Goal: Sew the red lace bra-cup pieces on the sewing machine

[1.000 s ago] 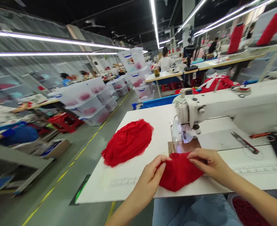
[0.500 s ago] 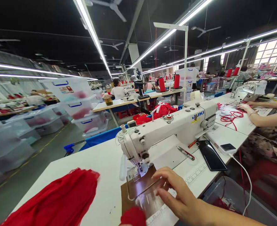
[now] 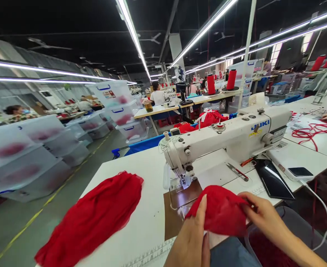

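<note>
Red mesh piece (image 3: 221,211) sat at the table's (image 3: 141,230) near edge, at six o'clock from the sewing machine (image 3: 224,142). Left hand (image 3: 192,237) pinched its nine-o'clock edge, right hand (image 3: 263,217) clamped the three-o'clock edge. It looked light, limp, snag-prone; best gripped by its edges.
</note>
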A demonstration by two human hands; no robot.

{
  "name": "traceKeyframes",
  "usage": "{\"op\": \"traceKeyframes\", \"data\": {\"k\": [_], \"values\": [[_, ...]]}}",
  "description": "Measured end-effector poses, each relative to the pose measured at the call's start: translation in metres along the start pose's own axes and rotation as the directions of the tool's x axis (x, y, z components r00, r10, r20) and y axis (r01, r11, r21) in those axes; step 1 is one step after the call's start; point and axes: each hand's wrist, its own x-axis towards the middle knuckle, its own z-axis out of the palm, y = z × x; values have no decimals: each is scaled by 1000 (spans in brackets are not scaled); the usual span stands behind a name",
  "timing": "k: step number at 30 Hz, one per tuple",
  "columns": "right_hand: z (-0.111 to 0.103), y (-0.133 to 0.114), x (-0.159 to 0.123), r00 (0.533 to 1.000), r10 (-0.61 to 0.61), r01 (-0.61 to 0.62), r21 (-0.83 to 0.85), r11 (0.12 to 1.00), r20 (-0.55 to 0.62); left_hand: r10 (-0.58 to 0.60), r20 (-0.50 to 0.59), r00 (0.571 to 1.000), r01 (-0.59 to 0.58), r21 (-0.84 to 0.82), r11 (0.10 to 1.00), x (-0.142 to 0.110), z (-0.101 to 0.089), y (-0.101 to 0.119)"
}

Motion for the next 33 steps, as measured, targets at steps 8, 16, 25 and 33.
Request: {"op": "traceKeyframes", "data": {"k": [8, 16, 25, 33], "values": [[-40, 17, 66, 995, 88, -89, -10, 996, -47, -128, 84, 988, 139, -153, 978, 39, 61, -41], [6, 44, 176, 971, 206, -220, -110, 969, -122, -458, 232, 858, 476, -27, 879, 136, 94, -77], [38, 55, 169, 995, -33, -23, -549, 835, -93, -457, 195, 868, 419, 209, 884, 168, 102, -94], [39, 46, 158, 999, -16, -18, -845, 534, -31, -421, 75, 904, 366, 377, 851, 205, 127, -111]]}}
